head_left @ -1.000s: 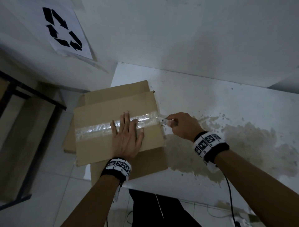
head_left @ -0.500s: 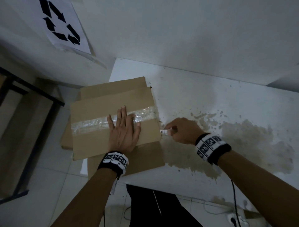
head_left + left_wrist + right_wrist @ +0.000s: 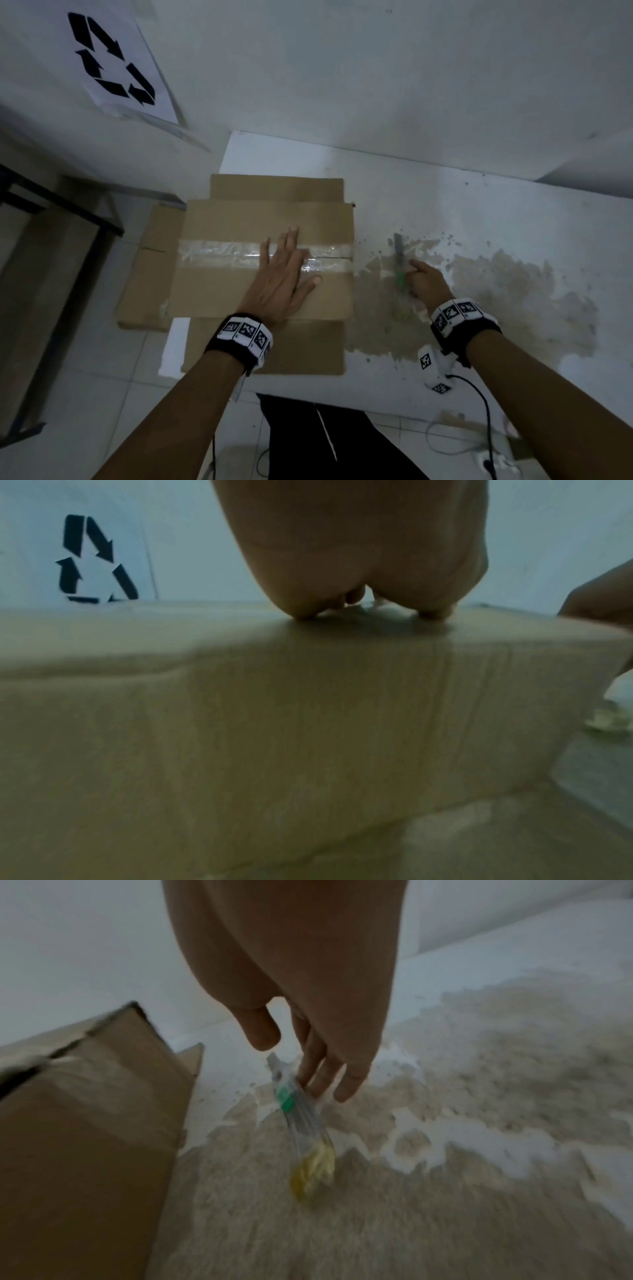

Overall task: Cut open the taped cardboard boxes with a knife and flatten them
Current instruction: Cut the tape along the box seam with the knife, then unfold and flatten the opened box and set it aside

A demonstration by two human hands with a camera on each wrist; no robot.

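Note:
A brown cardboard box (image 3: 239, 294) stands at the white table's left end, with its lower flaps spread flat around it. Clear tape (image 3: 219, 253) runs across its top, and a dark slit shows in the tape near the right edge. My left hand (image 3: 287, 270) lies flat on the top and presses over the tape, fingers straight; the left wrist view shows the palm (image 3: 359, 547) on the cardboard (image 3: 308, 723). Right of the box a utility knife (image 3: 399, 270) with a green slider lies on the table. My right hand (image 3: 419, 275) touches the knife (image 3: 301, 1118) with straight fingers (image 3: 322, 1069).
The table (image 3: 479, 212) carries a large brown stain right of the box and meets a white wall at the back. A recycling sign (image 3: 109, 61) hangs at upper left. A dark metal frame (image 3: 61, 205) stands on the floor at left. Cables and a socket strip (image 3: 493, 462) lie below.
My right hand drew the knife away from the box's right edge, laid it on the table and uncurled its fingers. The left hand stays flat on the box top.

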